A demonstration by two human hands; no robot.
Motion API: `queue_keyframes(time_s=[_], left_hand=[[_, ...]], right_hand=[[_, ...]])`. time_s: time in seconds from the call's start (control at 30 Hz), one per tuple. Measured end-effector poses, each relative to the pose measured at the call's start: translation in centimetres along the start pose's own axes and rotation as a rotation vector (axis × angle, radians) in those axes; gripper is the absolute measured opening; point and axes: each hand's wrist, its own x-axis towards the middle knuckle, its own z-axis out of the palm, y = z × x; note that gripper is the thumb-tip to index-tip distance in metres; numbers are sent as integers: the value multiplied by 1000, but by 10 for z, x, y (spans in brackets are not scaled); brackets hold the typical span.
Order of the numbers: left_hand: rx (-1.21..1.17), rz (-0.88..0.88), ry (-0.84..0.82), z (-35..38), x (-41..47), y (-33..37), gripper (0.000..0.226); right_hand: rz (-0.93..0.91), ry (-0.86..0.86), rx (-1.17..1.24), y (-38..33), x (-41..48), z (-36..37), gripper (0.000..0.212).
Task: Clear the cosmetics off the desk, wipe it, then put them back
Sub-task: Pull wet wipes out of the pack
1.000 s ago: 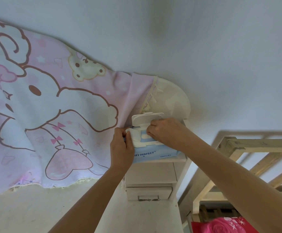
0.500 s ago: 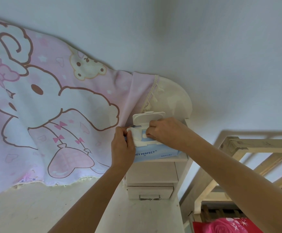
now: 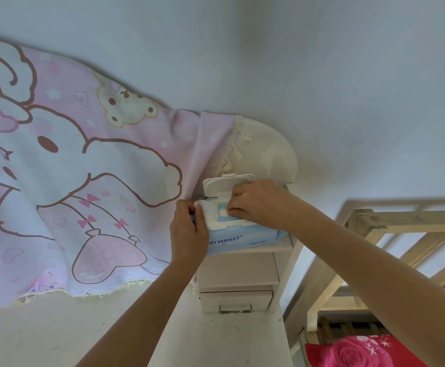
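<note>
Wipe pack [image 3: 245,238] on drawer unit [image 3: 238,271], lid [image 3: 226,185] up. Left hand [image 3: 189,234] clamps pack's left end. Right hand [image 3: 258,205] fingertips pinched on wipe [image 3: 224,213] at opening, directly under them; pack's long axis left-right.

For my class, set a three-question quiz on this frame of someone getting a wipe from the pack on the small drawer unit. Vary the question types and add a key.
1. True or false: the flip lid of the wipes pack is closed.
2. Which hand steadies the pack's end while holding a pulled-out wipe? A) left hand B) right hand C) neither
3. Fill in: the pack rests on top of a small white ____ unit.

Key: 1. False, it stands open. 2. A; the right hand's fingertips pinch at the opening. 3. drawer.
</note>
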Motion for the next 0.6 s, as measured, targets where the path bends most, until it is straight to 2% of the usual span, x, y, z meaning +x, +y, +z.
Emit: queue_keyframes(time_s=[0.1,0.27,0.43,0.6], left_hand=[[-6,-4,1,1,0,-1,14],[3,-8,0,2,0,-2,15],[-7,0,3,2,0,-1,14],[-8,-5,3,2,0,-2,15]], right_hand=[[59,-19,96,-1,1,2,27],[171,-81,409,0,5,2,18],[235,-74,502,-1,1,2,18],[268,-189,567,-1,10,-4,17]])
